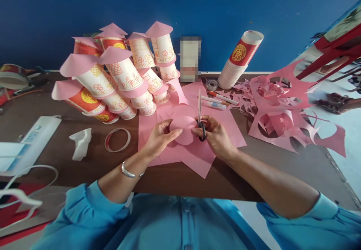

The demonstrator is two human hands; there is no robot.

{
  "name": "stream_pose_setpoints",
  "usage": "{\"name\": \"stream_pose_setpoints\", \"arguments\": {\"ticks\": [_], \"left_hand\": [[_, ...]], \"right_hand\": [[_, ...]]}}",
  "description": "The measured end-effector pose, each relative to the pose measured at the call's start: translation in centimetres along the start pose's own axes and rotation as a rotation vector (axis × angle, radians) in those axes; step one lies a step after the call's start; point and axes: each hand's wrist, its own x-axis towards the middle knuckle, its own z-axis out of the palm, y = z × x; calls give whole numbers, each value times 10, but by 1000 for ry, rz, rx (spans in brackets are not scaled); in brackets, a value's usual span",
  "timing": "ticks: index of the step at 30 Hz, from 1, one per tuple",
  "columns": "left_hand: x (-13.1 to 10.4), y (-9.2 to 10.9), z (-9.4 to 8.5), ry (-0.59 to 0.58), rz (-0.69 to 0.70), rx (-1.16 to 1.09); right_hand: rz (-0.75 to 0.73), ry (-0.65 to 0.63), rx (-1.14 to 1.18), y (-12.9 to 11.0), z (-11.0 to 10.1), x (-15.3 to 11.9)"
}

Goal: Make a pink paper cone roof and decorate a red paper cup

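Note:
My left hand (162, 135) pinches the left edge of a pink paper circle (184, 130), thumb on top. At the circle's right edge is my right hand (214, 135), its fingers closed round the black handles of a pair of scissors (201, 126). The blades point away from me, up past the circle. Whether the right fingertips also grip the paper is hard to see. Beneath both hands lie several overlapping pink paper sheets (197, 159). More cut pink pieces lie just behind the circle.
Decorated paper cups (128, 73) with pink cone tops stand at back left. A tall cup stack (234, 67), pens (218, 101) and clear tape (212, 84) are at back right. Pink scraps (282, 111) heap on the right. A tape roll (117, 140) and power strip (34, 137) lie left.

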Motion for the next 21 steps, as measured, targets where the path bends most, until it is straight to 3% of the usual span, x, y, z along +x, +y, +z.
{"name": "stream_pose_setpoints", "arguments": {"ticks": [10, 15, 21], "left_hand": [[2, 2, -6, 57, 19, -70], [7, 5, -15, 137, 113, -131], [8, 12, -17, 204, 187, -135]], "right_hand": [[-78, 10, -142, -11, -6, -1], [-115, -94, -303, -26, -14, -1], [-103, -216, -550, -41, -39, 5]]}}
